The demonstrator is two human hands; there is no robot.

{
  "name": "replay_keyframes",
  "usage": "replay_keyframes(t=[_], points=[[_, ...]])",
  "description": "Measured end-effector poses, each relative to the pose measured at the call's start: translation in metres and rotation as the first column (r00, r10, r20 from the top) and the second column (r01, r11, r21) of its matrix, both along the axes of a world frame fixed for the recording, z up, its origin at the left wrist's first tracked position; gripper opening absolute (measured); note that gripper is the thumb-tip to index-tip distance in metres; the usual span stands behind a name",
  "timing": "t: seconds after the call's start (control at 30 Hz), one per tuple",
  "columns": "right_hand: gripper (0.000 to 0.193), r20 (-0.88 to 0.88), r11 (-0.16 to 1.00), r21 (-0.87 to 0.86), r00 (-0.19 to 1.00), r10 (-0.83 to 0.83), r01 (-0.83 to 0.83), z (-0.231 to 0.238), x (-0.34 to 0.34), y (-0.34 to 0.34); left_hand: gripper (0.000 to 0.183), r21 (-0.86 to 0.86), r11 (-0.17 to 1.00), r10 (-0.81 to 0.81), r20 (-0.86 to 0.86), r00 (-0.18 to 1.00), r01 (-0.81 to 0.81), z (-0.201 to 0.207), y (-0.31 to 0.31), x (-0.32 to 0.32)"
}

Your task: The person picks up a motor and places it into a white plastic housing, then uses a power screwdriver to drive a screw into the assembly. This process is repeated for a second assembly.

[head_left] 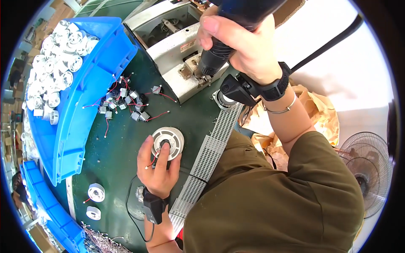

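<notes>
My right hand is wrapped round a black electric screwdriver. Its lower end meets the small metal block at the front of a grey-white screw feeder. On the green table, my left hand holds a round white plastic housing, with fingers on its rim and over its middle. A dark part sits at the centre of the housing, and a short red wire with a white plug runs out beneath my fingers.
Loose small motors with red wires lie beyond my left hand. A blue bin of white plastic parts stands at left. Two white round parts lie nearer. A perforated metal strip edges the table; a fan stands at right.
</notes>
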State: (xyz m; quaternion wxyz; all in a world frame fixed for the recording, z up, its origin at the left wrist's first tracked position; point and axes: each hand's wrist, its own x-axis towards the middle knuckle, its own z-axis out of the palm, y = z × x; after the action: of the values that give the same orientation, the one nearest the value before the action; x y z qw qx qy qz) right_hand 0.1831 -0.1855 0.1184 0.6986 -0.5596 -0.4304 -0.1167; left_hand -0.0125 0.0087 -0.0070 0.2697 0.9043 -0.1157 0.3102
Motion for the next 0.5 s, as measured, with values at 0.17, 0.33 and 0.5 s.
replay_keyframes(t=[0.17,0.33,0.5], points=[[0.05,-0.322,0.988,0.144,0.947,-0.015,0.064,0.002,-0.018,0.008,0.045,-0.014,1.0,0.003,0.013,1.0,-0.003,0.001,0.0,0.0],[0.052,0.068,0.977,0.192,0.994,0.082,-0.093,-0.007,-0.004,0.01,0.044,-0.009,1.0,0.01,0.004,1.0,-0.01,0.002,-0.001,0.001],[0.051,-0.25,1.0,0.019,0.968,0.015,-0.01,-0.002,-0.018,0.004,0.044,-0.003,1.0,0.015,0.01,1.0,-0.015,0.004,-0.002,0.002]])
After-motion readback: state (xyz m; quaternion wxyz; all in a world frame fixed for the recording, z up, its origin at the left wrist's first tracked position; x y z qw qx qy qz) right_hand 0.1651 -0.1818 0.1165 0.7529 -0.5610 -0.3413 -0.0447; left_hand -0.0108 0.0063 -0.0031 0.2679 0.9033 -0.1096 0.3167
